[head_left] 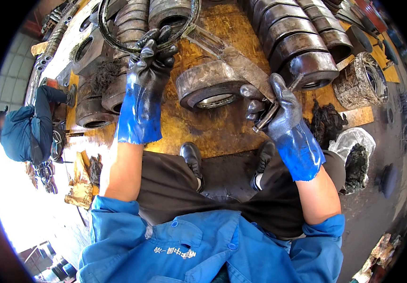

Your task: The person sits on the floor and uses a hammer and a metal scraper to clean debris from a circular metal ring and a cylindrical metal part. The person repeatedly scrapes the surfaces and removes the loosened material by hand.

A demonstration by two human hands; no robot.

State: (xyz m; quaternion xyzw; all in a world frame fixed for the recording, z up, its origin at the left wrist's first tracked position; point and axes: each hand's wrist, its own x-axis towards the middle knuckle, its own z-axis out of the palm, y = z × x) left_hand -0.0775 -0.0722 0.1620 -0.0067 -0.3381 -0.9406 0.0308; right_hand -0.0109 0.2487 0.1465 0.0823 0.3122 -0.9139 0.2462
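Observation:
My left hand (pixel 150 59), in a black-coated blue glove, has its fingers closed around the near edge of a thin, dark, greasy ring (pixel 102 26). The right hand (pixel 281 111), gloved the same way, grips a slim metal rod (pixel 270 116) that slants across the palm. Running from the right fingers toward the ring is a flat brown strip (pixel 248 70) with a pale, frame-like far end; its kind is unclear. Between my hands, a thick metal ring (pixel 203 80) rests tilted on the oily wooden board (pixel 184 134).
Rows of dark metal cylinders (pixel 288 35) stand at the far right, with more rings (pixel 92 113) at left. A grimy ribbed cylinder (pixel 359 82), black rags (pixel 326 122) and a clear plastic bag (pixel 368 141) lie at right. Another person (pixel 24 129) bends at far left.

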